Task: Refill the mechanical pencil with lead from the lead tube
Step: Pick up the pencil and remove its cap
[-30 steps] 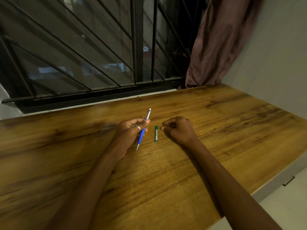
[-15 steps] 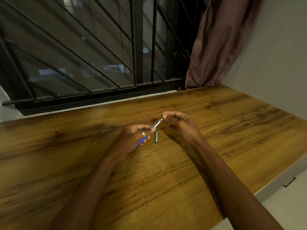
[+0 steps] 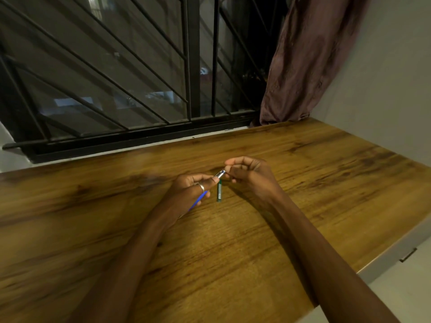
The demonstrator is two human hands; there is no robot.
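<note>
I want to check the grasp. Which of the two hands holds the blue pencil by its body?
The left hand, the one with a ring, holds the mechanical pencil. The right hand only pinches at its silver end.

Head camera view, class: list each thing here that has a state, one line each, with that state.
Mechanical pencil: held in the left hand, silver end raised toward the right hand.
Right hand: fingertips pinched at the pencil's silver end.
Lead tube: lying flat on the wooden table, untouched.
Curtain: bunched aside.
</note>
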